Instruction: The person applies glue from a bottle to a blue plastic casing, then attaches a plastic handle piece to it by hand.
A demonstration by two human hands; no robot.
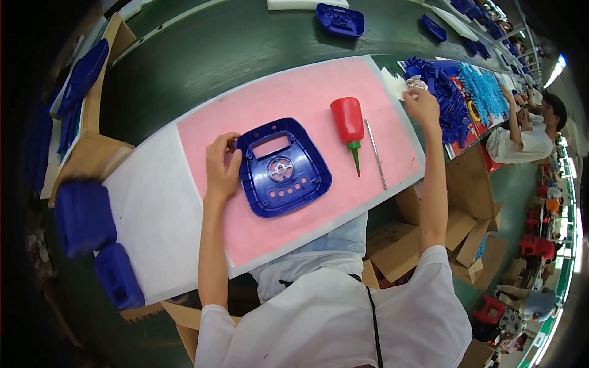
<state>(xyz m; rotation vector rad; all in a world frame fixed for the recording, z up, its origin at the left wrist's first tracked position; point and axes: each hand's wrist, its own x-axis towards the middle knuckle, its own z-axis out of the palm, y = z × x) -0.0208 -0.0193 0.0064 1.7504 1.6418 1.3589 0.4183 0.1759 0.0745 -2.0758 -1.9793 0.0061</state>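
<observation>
Blue plastic panel (283, 168) on the pink foam mat (319, 104), mid-table.
The left hand (222, 164) lies open on its rounded left edge; the right hand (422, 101) pinches a small pale part (416, 82) at the table's far right edge.

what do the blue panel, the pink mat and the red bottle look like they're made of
The blue panel looks like moulded hard plastic: glossy, with crisp cut-outs and round holes. The pink mat seems to be soft foam sheet, matte and evenly flat, though the exact kind is unclear. The red bottle looks like smooth squeezable plastic with a green pointed nozzle.

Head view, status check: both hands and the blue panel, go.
Left hand flat on blue plastic panel, on the pink mat. Right hand at the far edge, pinching a small part. Red squeeze bottle lies clear.
</observation>
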